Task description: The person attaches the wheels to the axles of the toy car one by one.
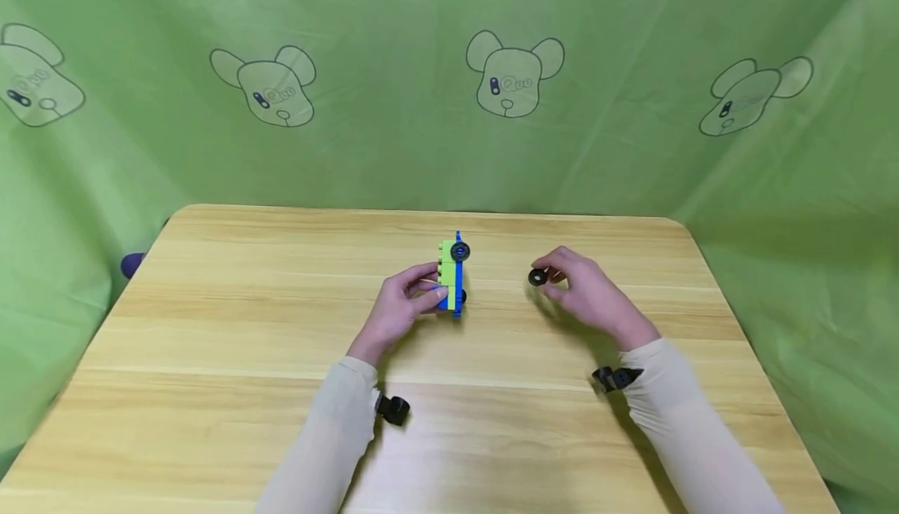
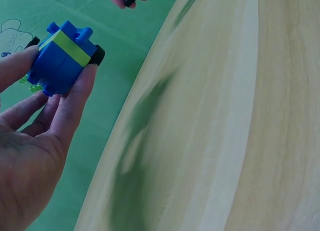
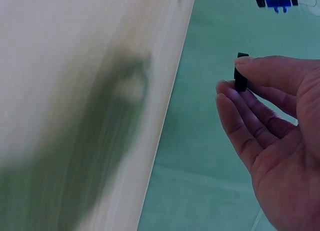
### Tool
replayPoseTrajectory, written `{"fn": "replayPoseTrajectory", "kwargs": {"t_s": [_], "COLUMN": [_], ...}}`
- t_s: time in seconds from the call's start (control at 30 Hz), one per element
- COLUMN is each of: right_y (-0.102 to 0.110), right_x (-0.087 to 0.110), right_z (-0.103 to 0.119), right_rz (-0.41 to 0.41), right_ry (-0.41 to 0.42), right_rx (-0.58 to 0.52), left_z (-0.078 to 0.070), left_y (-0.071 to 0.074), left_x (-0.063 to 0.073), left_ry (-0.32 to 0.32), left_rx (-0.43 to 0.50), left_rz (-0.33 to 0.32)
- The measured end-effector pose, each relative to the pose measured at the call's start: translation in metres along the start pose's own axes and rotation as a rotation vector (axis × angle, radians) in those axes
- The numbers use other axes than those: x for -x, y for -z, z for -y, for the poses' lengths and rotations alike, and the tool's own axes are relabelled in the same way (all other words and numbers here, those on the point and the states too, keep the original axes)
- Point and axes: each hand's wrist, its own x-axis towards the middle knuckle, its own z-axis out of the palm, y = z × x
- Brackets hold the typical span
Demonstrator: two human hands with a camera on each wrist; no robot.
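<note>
My left hand [image 1: 400, 305] grips a small toy car [image 1: 449, 274] of lime-green and blue building blocks, its thumb and fingers pressed on the blue end. The car is held on end over the table, with a black wheel [image 1: 460, 252] at its far end and part of another wheel lower down. In the left wrist view the car's blue end [image 2: 57, 66] faces the camera. To the right, my right hand [image 1: 586, 295] pinches a loose black tyre [image 1: 537, 277] between thumb and fingertips. Edge-on, the tyre [image 3: 241, 72] shows as a thin dark band in the right wrist view.
Both hands are above a light wooden table [image 1: 492, 436] with rounded far corners. A green curtain [image 1: 393, 163] with printed bear heads hangs behind and beside it. Something purple [image 1: 131, 265] shows past the table's left edge. Black wrist cameras [image 1: 395, 409] sit on both sleeves.
</note>
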Motion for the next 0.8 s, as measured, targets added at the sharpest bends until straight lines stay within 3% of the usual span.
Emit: {"fn": "replayPoseTrajectory", "kwargs": {"t_s": [0.47, 0.7, 0.8], "right_y": [-0.016, -0.019, -0.020], "right_x": [0.002, 0.004, 0.006], "right_z": [0.036, 0.042, 0.043], "right_rz": [-0.004, -0.005, -0.011], "right_ry": [0.091, 0.119, 0.127], "right_rx": [-0.008, -0.003, -0.005], "left_z": [0.000, -0.028, -0.026], "left_y": [0.004, -0.001, -0.001], "left_x": [0.001, 0.014, 0.014], "left_ry": [0.002, 0.024, 0.017], "left_rx": [-0.022, -0.028, -0.026], "left_rz": [-0.013, 0.011, 0.004]}}
